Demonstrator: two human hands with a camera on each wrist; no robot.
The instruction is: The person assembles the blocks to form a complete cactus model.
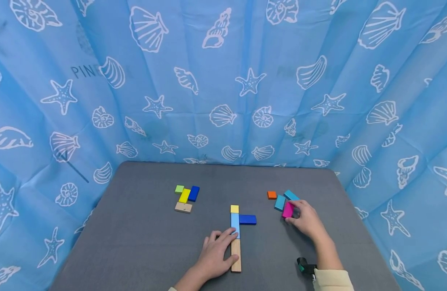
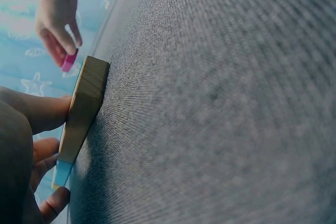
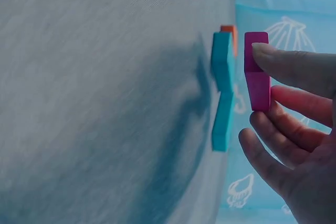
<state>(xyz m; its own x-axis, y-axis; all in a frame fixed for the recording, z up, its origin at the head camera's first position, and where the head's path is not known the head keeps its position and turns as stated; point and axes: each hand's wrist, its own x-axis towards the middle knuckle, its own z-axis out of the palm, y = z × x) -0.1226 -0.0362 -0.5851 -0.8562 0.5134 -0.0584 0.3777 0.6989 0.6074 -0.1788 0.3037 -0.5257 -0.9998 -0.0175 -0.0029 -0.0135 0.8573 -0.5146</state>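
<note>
My right hand [image 1: 308, 220] pinches a magenta block [image 3: 257, 72] between thumb and fingers; in the right wrist view a gap shows between it and the table. Beside it lie two turquoise blocks [image 1: 280, 203] and a small orange block [image 1: 272, 195]. My left hand [image 1: 217, 254] rests at a row of blocks, its fingertips on the light blue block [image 1: 235, 222] and its thumb on the long wooden block [image 1: 236, 258]. A small yellow block [image 1: 234, 209] tops that row. A dark blue block [image 1: 248, 220] juts out rightward from the light blue one.
At the back left lie a light green block [image 1: 179, 189], a yellow block [image 1: 184, 196], a blue block [image 1: 193, 193] and a wooden block [image 1: 183, 207]. A black and green object [image 1: 305, 266] is by the right wrist. Behind the grey table [image 1: 136, 250] hangs a blue shell-print curtain [image 1: 194, 101].
</note>
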